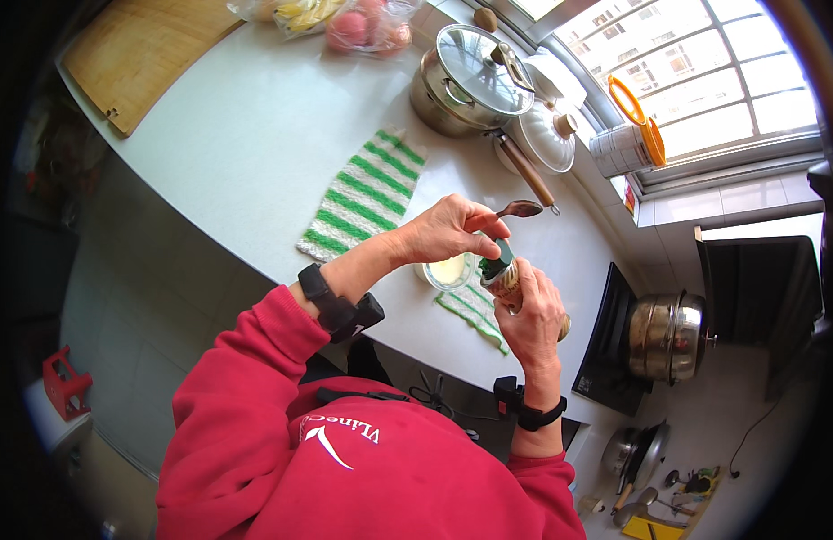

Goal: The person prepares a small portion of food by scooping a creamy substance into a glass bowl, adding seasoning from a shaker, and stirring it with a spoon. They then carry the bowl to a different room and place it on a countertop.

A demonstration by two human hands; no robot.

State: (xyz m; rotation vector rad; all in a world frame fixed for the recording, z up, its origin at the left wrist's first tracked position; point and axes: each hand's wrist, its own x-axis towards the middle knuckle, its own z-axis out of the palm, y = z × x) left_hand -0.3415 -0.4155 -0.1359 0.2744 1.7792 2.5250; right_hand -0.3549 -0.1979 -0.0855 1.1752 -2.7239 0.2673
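Observation:
My left hand (460, 229) has its thumb and fingers at the dark green cap (499, 258) of a small printed jar (507, 287), and a metal spoon (522, 208) sticks out from between its fingers. Around the jar's body closes my right hand (534, 317). Whether the cap sits fully on the jar I cannot tell. Just left of the jar, partly under my left hand, stands a round container (449, 271) with pale yellow contents. A green and white striped cloth (362, 196) lies on the counter, and more striped cloth (476, 310) shows below the container.
A steel pot with a glass lid (474, 81) and wooden handle stands beyond my hands, beside a white lidded pot (545, 138). A cutting board (146, 54) lies at the far left, bagged fruit (362, 27) at the back. A steamer pot (666, 337) is on the black stove (609, 351) at right.

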